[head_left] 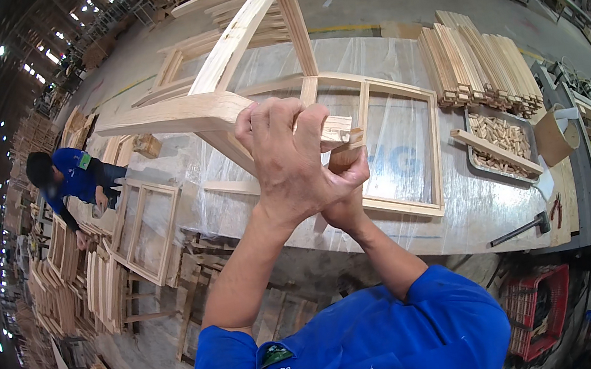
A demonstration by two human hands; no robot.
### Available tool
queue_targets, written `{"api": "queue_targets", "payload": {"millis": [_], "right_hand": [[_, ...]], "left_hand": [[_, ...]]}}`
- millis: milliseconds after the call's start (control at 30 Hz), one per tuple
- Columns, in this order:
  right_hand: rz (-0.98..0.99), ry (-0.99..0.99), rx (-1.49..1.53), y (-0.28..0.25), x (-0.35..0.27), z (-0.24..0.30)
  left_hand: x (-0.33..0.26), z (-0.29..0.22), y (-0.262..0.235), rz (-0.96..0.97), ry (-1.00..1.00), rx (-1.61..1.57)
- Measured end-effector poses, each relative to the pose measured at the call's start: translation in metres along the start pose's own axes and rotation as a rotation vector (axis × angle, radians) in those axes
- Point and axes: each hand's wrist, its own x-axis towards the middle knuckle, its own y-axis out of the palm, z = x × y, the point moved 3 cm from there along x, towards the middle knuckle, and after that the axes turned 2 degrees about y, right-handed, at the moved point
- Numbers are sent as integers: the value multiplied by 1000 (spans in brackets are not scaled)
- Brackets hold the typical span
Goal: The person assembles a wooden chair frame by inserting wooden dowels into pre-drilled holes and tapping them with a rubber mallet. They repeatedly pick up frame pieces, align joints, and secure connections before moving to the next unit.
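Observation:
A light wooden chair frame (171, 116), with curved and straight members, is held tilted above the table. My left hand (288, 159) is closed over a corner of it, fingers wrapped across the top. Just behind and below, my right hand (347, 206) is partly hidden by the left; its fingers close round the end of a wooden piece (348, 149) beside that corner. Whether this piece is joined to the frame cannot be seen. Beyond my hands, a rectangular wooden frame (434, 145) with a crossbar lies on the plastic-covered table (288, 239).
Stacked slats (478, 71) stand at the table's right, by a metal tray (473, 165) of dowels with a stick across it. A hammer (521, 228) and pliers (555, 211) lie near the front edge. A co-worker (77, 172) is at left; a red crate (544, 312) sits lower right.

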Motion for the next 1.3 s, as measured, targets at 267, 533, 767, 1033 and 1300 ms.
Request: {"api": "queue_targets", "payload": {"millis": [267, 533, 767, 1033, 1300], "right_hand": [[275, 282, -34, -18, 8, -4], [517, 225, -480, -74, -10, 6], [613, 525, -1223, -214, -117, -65], [634, 443, -1251, -192, -125, -114], [763, 574, -1173, -181, -107, -135]], "left_hand": [[0, 5, 5, -68, 4, 14], [-42, 12, 9, -197, 129, -77], [-225, -34, 104, 236, -776, -953], [-246, -41, 177, 127, -1085, -1114], [-250, -42, 184, 147, -1107, -1187]]}}
